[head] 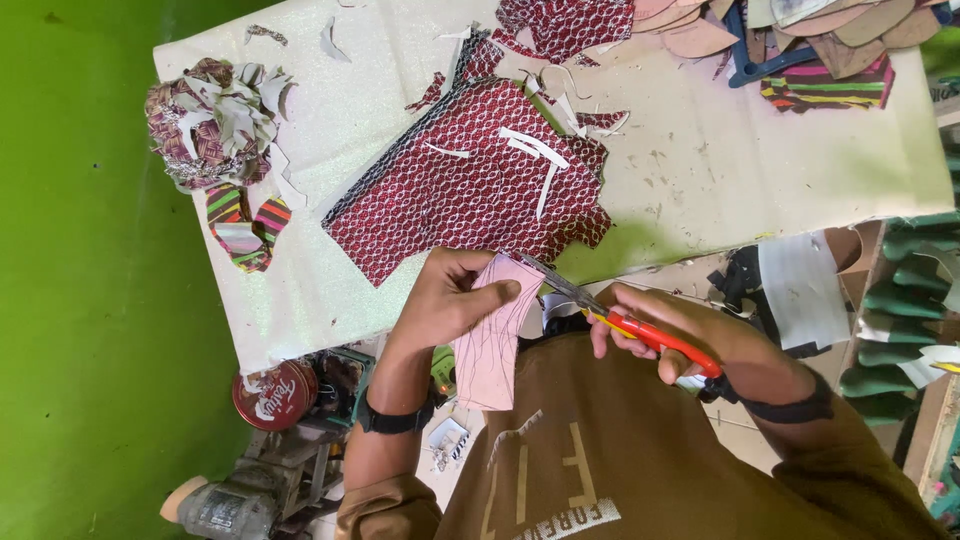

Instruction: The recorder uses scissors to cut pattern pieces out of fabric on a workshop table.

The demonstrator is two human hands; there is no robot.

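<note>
My left hand grips a pink sheet marked with curved pen lines, thumb pressed on its upper part. My right hand holds red-handled scissors, whose metal blades reach the sheet's top edge at about the middle of the view. Just beyond the hands, a large piece of dark red patterned fabric lies flat on the white table with thin white strips on top. Both wrists carry black bands.
A heap of fabric scraps and striped cut-outs sit at the table's left. Tan cut shapes and striped fabric lie at the far right. A round red tin rests below the table. Green shoe soles stack on the right.
</note>
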